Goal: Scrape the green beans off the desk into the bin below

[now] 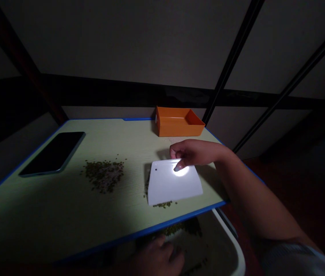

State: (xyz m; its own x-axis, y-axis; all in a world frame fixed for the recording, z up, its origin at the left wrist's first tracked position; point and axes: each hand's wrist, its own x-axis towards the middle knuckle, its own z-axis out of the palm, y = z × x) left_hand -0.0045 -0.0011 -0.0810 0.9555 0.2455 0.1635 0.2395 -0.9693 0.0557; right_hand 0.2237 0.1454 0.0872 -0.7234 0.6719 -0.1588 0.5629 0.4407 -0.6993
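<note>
On blue-edged table [64, 214], dark room

**Dim scene, one hot spot**

Very dark all round, corners nearly black. Single bright glare patch on the white scraper [173, 184], washing out detail there. Tabletop [64, 207] softly lit, fading leftward. Straight frame bars bowed by wide-angle distortion near edges.
</note>
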